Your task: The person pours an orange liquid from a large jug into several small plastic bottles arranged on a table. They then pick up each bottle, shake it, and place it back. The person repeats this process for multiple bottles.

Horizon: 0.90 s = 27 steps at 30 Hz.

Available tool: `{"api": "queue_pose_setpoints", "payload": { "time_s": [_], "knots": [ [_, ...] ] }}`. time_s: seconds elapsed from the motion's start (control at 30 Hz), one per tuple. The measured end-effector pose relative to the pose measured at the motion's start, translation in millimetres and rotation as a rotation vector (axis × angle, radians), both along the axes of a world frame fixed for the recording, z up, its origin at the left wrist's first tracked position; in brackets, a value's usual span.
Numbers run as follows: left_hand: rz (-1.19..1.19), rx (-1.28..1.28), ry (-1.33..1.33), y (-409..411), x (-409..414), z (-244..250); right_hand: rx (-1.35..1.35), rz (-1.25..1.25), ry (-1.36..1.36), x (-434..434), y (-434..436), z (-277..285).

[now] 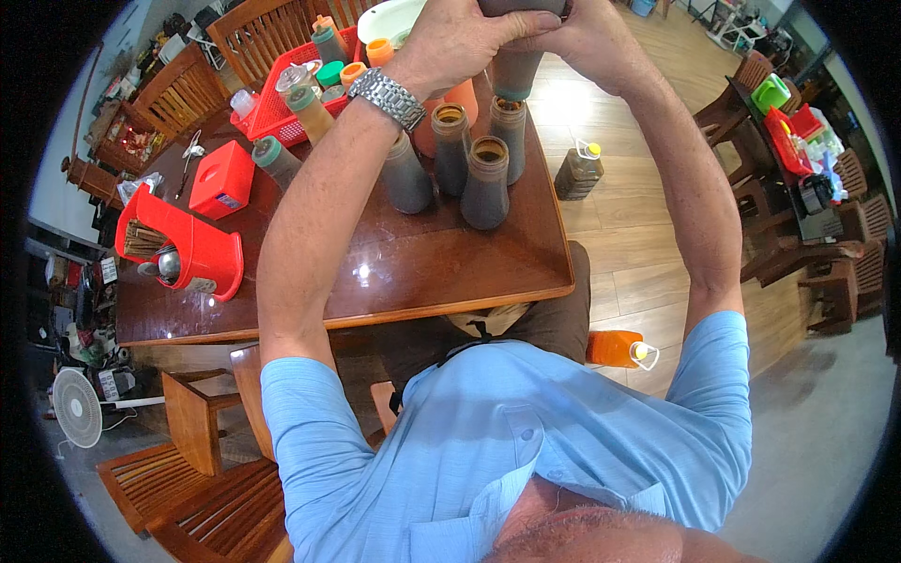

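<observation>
My left hand [457,42], a metal watch on its wrist, and my right hand [598,39] are both closed around a dark-filled plastic bottle [516,70] at the top edge. Its greenish lower end is right at the mouth of an uncapped squeeze bottle [512,144]; I cannot tell if they touch. Nearby on the table [422,267] stand more uncapped bottles of dark liquid: one in front [486,190], one behind it [452,155] and one to the left [408,179]. An orange-red container [461,98] is partly hidden behind them.
A red basket [264,105] of capped sauce bottles, a red box [222,179] and a red cutlery holder [225,260] occupy the table's left side. Jugs of dark liquid [579,172] and orange liquid [614,349] are on the floor, right of the table. Wooden chairs [204,485] stand lower left.
</observation>
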<state>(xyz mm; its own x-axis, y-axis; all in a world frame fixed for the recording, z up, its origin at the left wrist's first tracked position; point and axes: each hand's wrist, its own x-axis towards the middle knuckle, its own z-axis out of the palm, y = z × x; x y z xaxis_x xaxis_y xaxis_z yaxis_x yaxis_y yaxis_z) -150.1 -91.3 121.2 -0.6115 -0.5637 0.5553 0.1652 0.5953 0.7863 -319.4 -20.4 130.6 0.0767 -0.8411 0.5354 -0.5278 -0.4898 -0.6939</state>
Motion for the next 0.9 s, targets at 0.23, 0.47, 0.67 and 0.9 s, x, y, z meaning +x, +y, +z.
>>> {"api": "queue_pose_setpoints", "payload": {
  "time_s": [0.23,0.47,0.67,0.9],
  "knots": [
    [0.041,0.031,-0.050,2,-1,0,0.023,-0.027,-0.007,-3,-2,-5],
    [-0.042,0.002,-0.014,3,-3,3,-0.028,-0.048,-0.048,2,6,-4],
    [0.155,-0.193,-0.131,12,21,15,-0.054,-0.282,-0.418,-23,28,-20],
    [0.062,-0.041,0.131,121,105,-70,-0.590,0.151,-1.220,32,124,-70]
  ]
}}
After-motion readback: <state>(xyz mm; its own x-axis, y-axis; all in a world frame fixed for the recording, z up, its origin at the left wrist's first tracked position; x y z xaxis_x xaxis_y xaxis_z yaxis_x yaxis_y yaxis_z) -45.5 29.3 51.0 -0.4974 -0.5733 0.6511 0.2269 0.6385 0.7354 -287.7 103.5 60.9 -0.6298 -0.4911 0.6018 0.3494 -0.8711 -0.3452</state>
